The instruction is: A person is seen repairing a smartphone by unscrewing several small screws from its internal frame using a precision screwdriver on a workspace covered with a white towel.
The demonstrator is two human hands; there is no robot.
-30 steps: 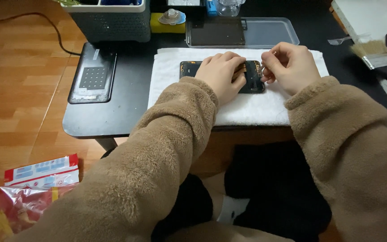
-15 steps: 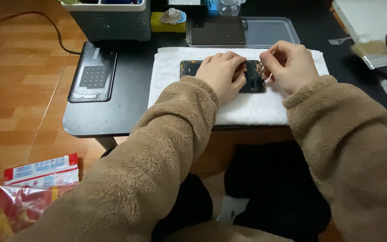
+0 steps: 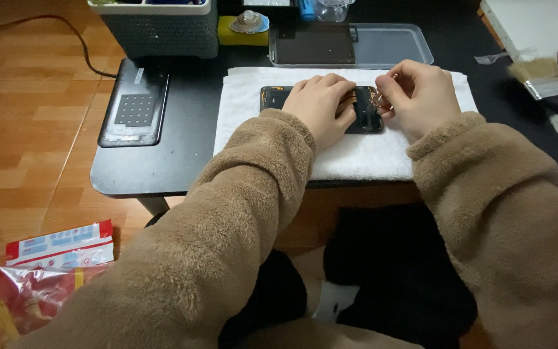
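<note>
Sleeves of tan fleece fill the near part of my view, both arms reaching forward over the desk [image 3: 163, 174] edge. To the near left, on the wooden floor, I see a red and white snack packet [image 3: 59, 244].

Beyond the sleeves, a white towel [image 3: 356, 155] lies flat on the desk. On it rests a dark, opened smartphone [image 3: 279, 98], long axis running left to right, directly ahead of both hands.

The left hand [image 3: 321, 106] lies palm down on the middle of the smartphone, fingers loosely spread and pressing it flat; it grips nothing. The right hand [image 3: 421, 97] sits at the right end of the smartphone, fingers curled tight around a small, thin metal item; I cannot tell what that item is. Of the two, the left hand covers more of the device; the right hand touches only its right end.

Further out, a black pad with a dot grid [image 3: 135, 102] lies to the left, and a clear plastic tray [image 3: 389, 46] stands behind the towel. A paintbrush [image 3: 544, 74] rests at far right.
</note>
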